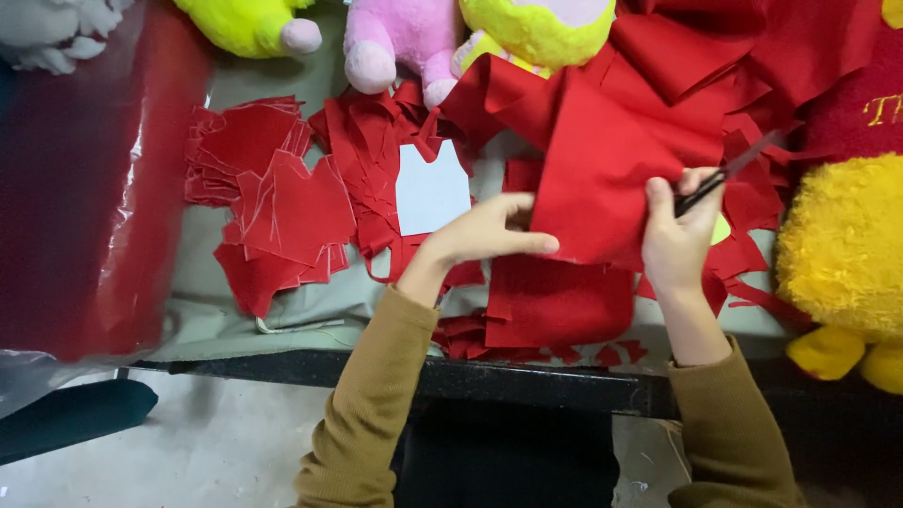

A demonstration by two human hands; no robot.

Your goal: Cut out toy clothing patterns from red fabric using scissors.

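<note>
Head view: we note our left hand [489,230] pinching the edge of a large red felt sheet [602,179] at frame centre. Our right hand [679,230] grips dark scissors [724,174], blades into the felt at right of centre. A stack of cut red felt pieces [268,202] lies at left beside a white paper template [431,188], so cutting appears well advanced; uncut felt remains. Blade tips are blurred; the yellow plush toy [847,263] is cropped.
</note>
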